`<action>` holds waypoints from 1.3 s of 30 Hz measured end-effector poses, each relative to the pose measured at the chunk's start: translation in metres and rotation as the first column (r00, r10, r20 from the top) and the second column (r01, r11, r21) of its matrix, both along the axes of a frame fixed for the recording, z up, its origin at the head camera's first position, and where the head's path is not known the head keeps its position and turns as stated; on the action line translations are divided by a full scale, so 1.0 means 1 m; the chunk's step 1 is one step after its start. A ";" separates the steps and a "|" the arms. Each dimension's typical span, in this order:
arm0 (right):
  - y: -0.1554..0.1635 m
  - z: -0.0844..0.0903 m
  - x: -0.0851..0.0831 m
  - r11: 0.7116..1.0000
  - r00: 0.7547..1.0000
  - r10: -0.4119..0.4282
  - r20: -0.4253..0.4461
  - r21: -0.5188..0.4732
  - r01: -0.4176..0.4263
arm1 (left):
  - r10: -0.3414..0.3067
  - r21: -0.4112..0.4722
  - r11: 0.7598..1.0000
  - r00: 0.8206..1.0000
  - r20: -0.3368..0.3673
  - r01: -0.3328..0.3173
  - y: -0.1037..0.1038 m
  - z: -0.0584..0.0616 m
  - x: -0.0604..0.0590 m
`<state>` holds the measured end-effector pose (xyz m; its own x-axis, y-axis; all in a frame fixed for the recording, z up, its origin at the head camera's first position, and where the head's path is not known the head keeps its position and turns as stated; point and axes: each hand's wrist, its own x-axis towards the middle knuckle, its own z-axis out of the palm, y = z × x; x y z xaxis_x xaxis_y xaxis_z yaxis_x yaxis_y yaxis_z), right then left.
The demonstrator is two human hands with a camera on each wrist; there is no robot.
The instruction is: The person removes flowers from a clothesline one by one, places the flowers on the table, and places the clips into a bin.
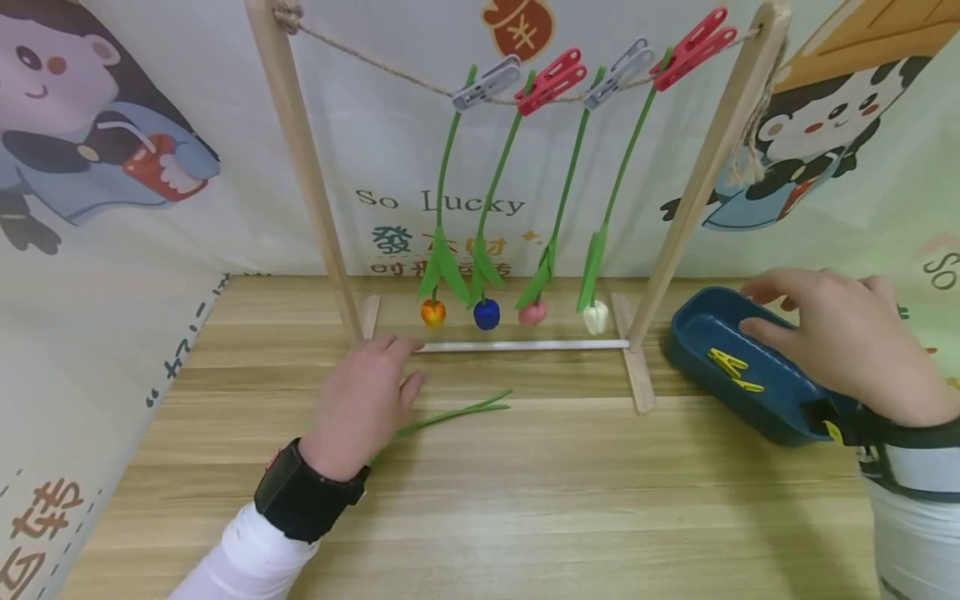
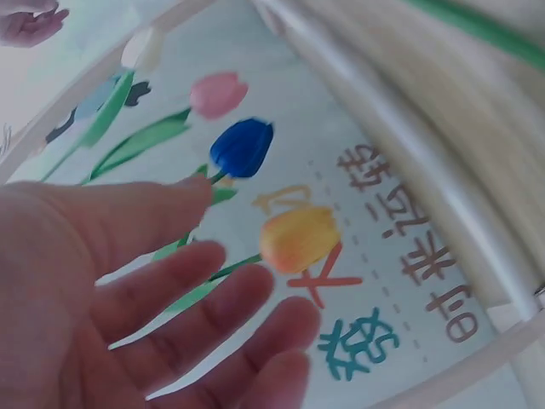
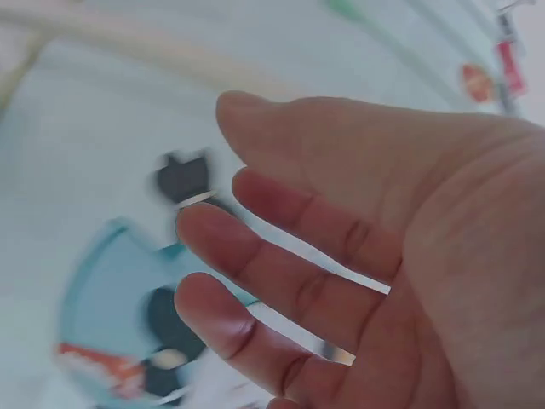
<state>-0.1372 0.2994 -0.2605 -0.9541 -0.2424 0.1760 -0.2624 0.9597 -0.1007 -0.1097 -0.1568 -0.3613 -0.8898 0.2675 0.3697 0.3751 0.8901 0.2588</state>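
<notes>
My left hand (image 1: pixel 367 400), its fingers loosely spread, is over the table near the left foot of a wooden frame (image 1: pixel 307 158). Nothing lies in its palm in the left wrist view. Green stems (image 1: pixel 457 412) stick out beside it on the table, their other ends hidden by the hand. Over a dark blue tray (image 1: pixel 686 321) hovers my right hand (image 1: pixel 855 342), with relaxed fingers and no object in it. Yellow clothespins (image 1: pixel 726 362) lie in that tray. Artificial tulips hang upside down from a rope: orange (image 1: pixel 432 313), blue (image 1: pixel 487 314), pink (image 1: pixel 532 312) and white (image 1: pixel 596 317).
Grey (image 1: pixel 487 83) and red clothespins (image 1: pixel 551 82) hold the tulip stems on the rope (image 1: pixel 367 58). A white rod (image 1: pixel 517 345) crosses the frame's base, and a foot (image 1: pixel 637 379) juts forward at right. Printed cloth covers the walls behind.
</notes>
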 end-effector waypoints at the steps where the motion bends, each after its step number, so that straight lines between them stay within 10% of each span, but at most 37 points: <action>1: -0.007 0.006 0.001 1.000 0.999 0.018 -0.032 -0.002 -0.018 | 0.003 0.028 1.000 1.000 -0.018 -0.003 -0.001 0.003 -0.002; 13: -0.087 0.082 0.012 0.960 0.881 0.263 -0.393 0.010 -0.281 | 0.049 0.321 0.946 0.957 -0.285 0.047 0.006 0.040 -0.021; 22: -0.137 0.120 -0.002 0.914 0.798 0.375 -0.473 0.042 -0.404 | 0.060 0.489 0.860 0.924 -0.378 0.144 0.022 0.063 -0.038; 30: -0.175 0.142 -0.029 0.918 0.808 0.375 -0.453 0.059 -0.393 | 0.068 0.588 0.783 0.910 -0.408 0.205 0.037 0.074 -0.061; 39: -0.205 0.152 -0.058 0.922 0.840 0.384 -0.384 0.106 -0.373 | 0.059 0.599 0.763 0.897 -0.438 0.242 0.050 0.080 -0.078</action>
